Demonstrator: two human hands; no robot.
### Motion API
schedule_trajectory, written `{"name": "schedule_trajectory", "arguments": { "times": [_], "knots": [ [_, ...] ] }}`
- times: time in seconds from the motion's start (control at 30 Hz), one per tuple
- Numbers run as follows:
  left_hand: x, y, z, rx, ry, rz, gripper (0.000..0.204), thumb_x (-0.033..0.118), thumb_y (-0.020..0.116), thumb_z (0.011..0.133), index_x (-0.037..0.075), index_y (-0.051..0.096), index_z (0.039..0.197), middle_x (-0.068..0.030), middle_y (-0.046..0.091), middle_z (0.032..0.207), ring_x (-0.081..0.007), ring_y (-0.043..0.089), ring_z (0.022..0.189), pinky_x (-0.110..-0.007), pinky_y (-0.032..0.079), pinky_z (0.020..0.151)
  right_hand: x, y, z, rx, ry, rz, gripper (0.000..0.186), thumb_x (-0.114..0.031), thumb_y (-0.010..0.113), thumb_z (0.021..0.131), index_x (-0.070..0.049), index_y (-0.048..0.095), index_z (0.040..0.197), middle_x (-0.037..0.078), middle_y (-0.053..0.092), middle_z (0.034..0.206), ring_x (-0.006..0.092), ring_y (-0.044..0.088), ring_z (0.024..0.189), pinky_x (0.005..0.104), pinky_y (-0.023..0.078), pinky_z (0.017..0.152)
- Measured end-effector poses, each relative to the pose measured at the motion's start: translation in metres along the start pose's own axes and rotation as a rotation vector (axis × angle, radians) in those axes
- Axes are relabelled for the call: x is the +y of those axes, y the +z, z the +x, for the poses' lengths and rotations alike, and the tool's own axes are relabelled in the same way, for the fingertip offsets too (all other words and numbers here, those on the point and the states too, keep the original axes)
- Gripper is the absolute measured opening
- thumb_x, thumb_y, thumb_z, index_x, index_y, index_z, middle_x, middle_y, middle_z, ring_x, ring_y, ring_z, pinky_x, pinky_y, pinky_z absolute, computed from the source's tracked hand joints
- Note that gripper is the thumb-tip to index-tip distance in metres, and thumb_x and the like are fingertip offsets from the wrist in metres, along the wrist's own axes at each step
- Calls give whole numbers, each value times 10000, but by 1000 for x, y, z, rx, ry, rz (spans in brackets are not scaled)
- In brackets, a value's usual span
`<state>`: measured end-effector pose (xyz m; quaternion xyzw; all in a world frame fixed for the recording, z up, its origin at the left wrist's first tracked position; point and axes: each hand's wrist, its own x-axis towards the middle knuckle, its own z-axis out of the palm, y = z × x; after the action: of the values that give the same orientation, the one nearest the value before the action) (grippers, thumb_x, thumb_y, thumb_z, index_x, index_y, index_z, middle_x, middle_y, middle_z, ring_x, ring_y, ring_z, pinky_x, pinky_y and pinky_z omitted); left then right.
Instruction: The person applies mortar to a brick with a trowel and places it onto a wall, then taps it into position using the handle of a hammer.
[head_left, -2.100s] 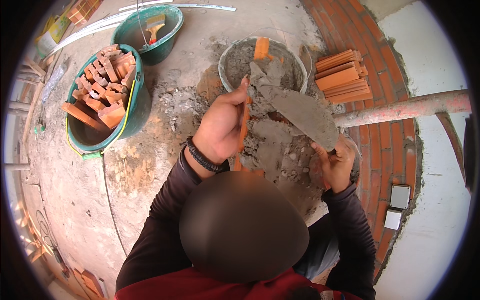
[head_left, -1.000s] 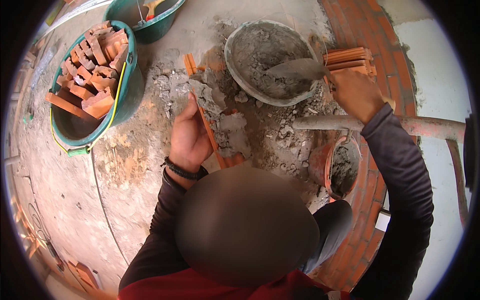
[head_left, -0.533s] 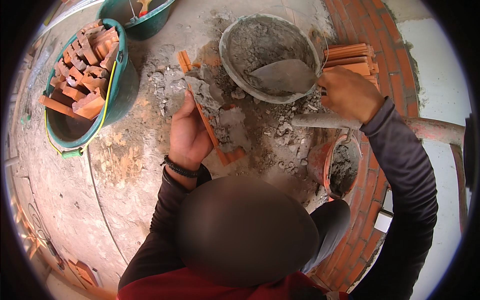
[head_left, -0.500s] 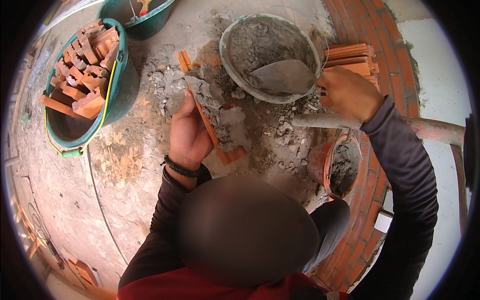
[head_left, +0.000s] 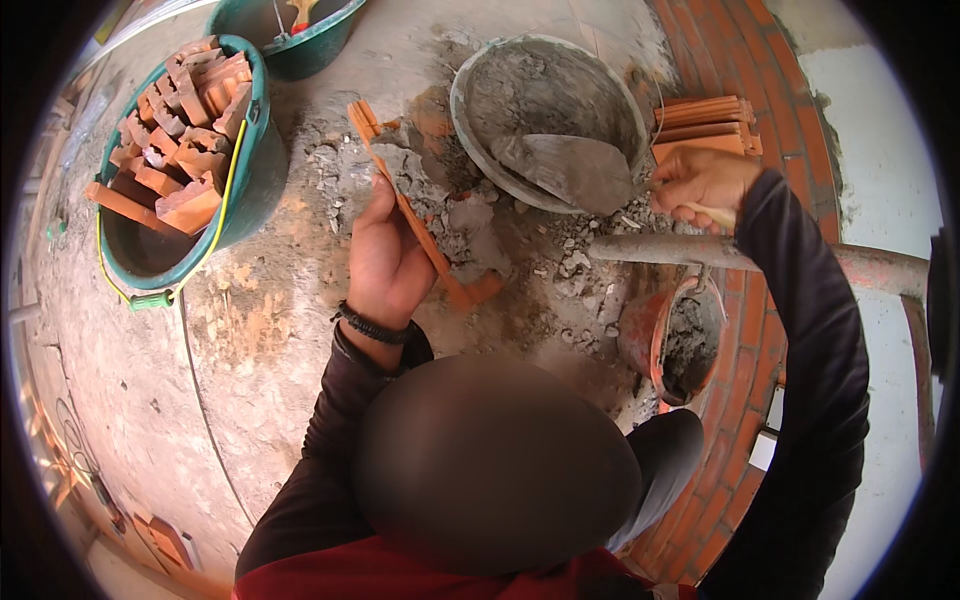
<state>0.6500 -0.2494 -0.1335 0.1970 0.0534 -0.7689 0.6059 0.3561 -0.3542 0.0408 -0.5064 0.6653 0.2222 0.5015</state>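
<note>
My left hand [head_left: 388, 265] grips a thin orange brick tile [head_left: 425, 240] along its edge, thumb on the near side. Grey mortar [head_left: 400, 170] shows along the tile's right side; the tile is tilted, its narrow edge upward. At the right, my right hand [head_left: 705, 185] is closed around the pale handle of a trowel [head_left: 575, 172]. The trowel's wide, mortar-smeared blade lies over the near right rim of a round basin [head_left: 457, 112] that holds wet grey mortar [head_left: 545, 80].
A green bucket [head_left: 262, 180] of brick pieces stands left; another green tub [head_left: 318, 55] holds a brush. Stacked orange tiles [head_left: 700, 115] lie beyond my right hand. A pipe [head_left: 670, 250] and a small orange mortar bucket [head_left: 640, 335] are below it. Brickwork [head_left: 800, 150] curves along the right.
The trowel blade has shifted right and nearer, over the basin's rim, and my right hand has turned on the handle. The tile in my left hand has tilted more edge-on.
</note>
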Motion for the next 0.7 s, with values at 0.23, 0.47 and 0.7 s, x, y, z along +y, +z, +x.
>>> {"name": "schedule_trajectory", "arguments": {
  "times": [0.23, 0.47, 0.7],
  "knots": [
    [0, 20, 16, 72, 136, -1, 461, 390, 318, 1077, 61, 473, 1361, -139, 549, 1353, -343, 530, 1227, -503, 410, 1076, 58, 78, -43, 205, -346, 311, 157, -84, 574, 916, -6, 597, 1050, -1, 547, 690, 81, 520, 505, 230, 420, 464],
    [-13, 53, 27, 82, 208, -14, 489, 399, 258, 1084, 62, 435, 1392, -130, 507, 1397, -332, 486, 1277, -514, 363, 1106, 67, 201, -68, 680, -564, 74, 251, -46, 646, 846, 25, 577, 1076, 127, 603, 807, 271, 634, 685, 364, 499, 612],
    [-32, 71, 23, 75, 334, -49, 483, 383, 241, 1088, 57, 427, 1393, -126, 492, 1408, -321, 471, 1287, -494, 347, 1119, 59, 262, -35, 1087, -614, 65, 318, 3, 684, 791, 32, 565, 1085, 182, 584, 901, 377, 608, 795, 409, 497, 658]
  ]
}}
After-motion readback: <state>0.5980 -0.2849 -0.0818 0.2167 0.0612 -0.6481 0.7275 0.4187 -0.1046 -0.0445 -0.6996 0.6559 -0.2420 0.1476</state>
